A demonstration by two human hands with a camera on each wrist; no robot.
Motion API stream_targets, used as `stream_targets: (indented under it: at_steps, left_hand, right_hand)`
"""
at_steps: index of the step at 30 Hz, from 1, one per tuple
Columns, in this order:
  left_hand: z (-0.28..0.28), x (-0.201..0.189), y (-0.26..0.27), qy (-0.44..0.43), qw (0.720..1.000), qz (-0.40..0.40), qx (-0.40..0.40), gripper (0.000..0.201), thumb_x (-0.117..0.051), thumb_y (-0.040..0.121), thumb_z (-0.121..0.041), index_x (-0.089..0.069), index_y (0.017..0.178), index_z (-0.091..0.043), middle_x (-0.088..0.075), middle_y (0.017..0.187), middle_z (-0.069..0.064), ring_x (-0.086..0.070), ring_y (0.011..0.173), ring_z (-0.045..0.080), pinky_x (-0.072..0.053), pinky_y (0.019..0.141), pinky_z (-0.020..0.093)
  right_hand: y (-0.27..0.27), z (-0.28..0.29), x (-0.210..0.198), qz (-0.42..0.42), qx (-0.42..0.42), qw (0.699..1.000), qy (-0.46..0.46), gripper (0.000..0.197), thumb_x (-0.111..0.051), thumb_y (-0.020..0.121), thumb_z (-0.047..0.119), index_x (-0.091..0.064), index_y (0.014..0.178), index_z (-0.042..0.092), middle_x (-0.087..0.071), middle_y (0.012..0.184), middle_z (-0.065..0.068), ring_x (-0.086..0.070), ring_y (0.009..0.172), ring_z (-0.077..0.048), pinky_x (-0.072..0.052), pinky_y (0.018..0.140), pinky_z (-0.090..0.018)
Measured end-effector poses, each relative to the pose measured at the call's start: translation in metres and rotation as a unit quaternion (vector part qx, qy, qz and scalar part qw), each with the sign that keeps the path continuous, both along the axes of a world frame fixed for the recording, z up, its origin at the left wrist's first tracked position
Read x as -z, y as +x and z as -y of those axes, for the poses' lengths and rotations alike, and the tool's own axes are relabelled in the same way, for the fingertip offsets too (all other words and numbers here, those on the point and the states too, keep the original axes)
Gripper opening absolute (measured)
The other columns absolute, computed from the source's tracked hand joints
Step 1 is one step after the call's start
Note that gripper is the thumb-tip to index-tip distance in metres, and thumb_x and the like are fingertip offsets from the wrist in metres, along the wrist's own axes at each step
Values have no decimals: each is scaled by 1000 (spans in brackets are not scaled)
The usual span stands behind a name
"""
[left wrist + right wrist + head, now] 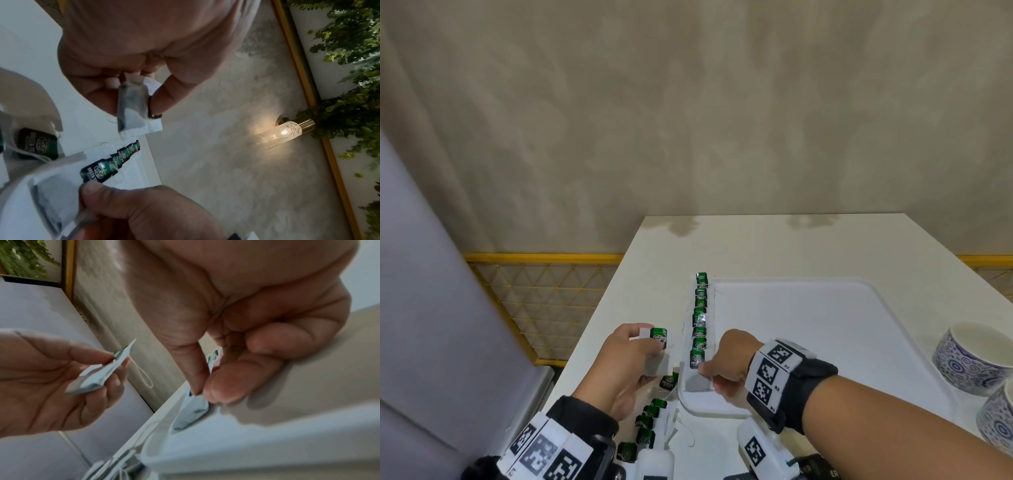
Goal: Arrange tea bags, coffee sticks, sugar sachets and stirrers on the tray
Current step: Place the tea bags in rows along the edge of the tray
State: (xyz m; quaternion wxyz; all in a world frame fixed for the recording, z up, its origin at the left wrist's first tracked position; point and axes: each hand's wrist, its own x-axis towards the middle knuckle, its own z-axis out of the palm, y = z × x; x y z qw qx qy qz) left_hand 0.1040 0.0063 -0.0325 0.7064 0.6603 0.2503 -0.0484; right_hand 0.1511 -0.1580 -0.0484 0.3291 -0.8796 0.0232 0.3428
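Tea bag (656, 354) pinched in the left hand (619, 370) just left of the tray (825, 342); right hand (726, 363) pinches another bag (697, 371) ending the row (700, 318) along the tray's left edge. Cups (969, 358) sit right of it, on a white table (654, 253) by a beige wall (688, 120).

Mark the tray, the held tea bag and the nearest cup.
tray (808, 329), head view, bare floor of it
held tea bag (658, 336), head view, green tag in the left hand (621, 370)
cup (996, 416), head view, patterned side wall
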Motion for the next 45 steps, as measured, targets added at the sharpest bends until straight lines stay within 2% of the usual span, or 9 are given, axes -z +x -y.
stream_targets:
  at_steps: [5, 9, 11, 17, 26, 30, 40, 43, 45]
  left_hand:
    - [2, -5, -2, 36, 999, 23, 23, 27, -63, 84, 5, -59, 104, -11, -66, 104, 19, -64, 83, 30, -50, 55, 30]
    - [5, -6, -4, 34, 998, 48, 28, 28, -71, 79, 4, -60, 102, -7, -71, 93, 18, -67, 68, 24, -50, 51, 26]
    - [8, -6, -4, 32, 997, 53, 34, 30, -74, 76, 3, -61, 101, -8, -71, 82, 14, -66, 62, 21, -49, 51, 25]
    - [13, -7, -5, 30, 997, 58, 39, 26, -71, 80, 0, -62, 103, -7, -66, 80, 14, -60, 66, 23, -51, 56, 28]
    - [-3, -12, -14, 79, 994, 67, 27, 18, -62, 88, -2, -62, 102, -14, -62, 86, 6, -57, 72, 21, -46, 62, 28]
    - [-5, -14, -18, 80, 994, 66, 28, 19, -62, 88, -2, -62, 102, -14, -62, 86, 4, -56, 73, 21, -46, 63, 28]
    - [-21, -11, -29, 116, 992, 28, 46, 23, -60, 86, 0, -61, 104, -15, -61, 86, 5, -57, 71, 20, -45, 65, 30]
    - [-31, -10, -41, 214, 966, -4, 149, 23, -64, 83, -1, -61, 101, -15, -59, 86, 6, -54, 64, 15, -42, 61, 27]
    - [-38, -13, -51, 308, 922, -32, 233, 23, -71, 81, -16, -60, 100, -22, -61, 93, 1, -54, 65, 11, -43, 61, 23]
  right_hand:
    - [-3, 6, -11, 100, -55, 993, 4, 37, -53, 94, 36, -47, 64, 15, -54, 54, 1, -48, 45, -10, -38, 49, -20]
    - [-13, 8, -23, 30, -4, 962, 271, 35, -49, 97, 44, -58, 83, 14, -66, 73, -2, -54, 48, -11, -34, 47, -21]
    - [-18, 11, -27, 41, -28, 956, 289, 26, -62, 92, 38, -61, 85, 13, -69, 76, 1, -55, 49, -10, -34, 48, -21]
    - [-19, 18, -28, 89, -23, 973, 213, 21, -70, 89, 23, -59, 75, 11, -56, 40, 10, -45, 33, -1, -32, 42, -17]
    - [-13, 16, -10, 60, -146, 985, -67, 31, -57, 94, 27, -51, 65, 17, -62, 72, 0, -52, 59, -13, -37, 55, -19]
    - [-12, 9, -5, -30, -110, 993, -36, 37, -55, 96, 28, -47, 62, 16, -58, 44, 10, -47, 37, -3, -34, 49, -15]
    - [-14, 5, -1, 23, -102, 994, -44, 31, -66, 87, 26, -57, 58, 15, -60, 59, 2, -51, 46, -9, -44, 55, -19]
    - [-17, 6, -5, 83, -127, 984, -89, 28, -67, 81, 30, -51, 63, 16, -51, 56, 3, -45, 47, -11, -36, 49, -19]
    - [-22, 6, -11, 121, -123, 982, -73, 28, -70, 78, 31, -51, 87, 12, -54, 72, 1, -48, 58, -13, -37, 52, -21]
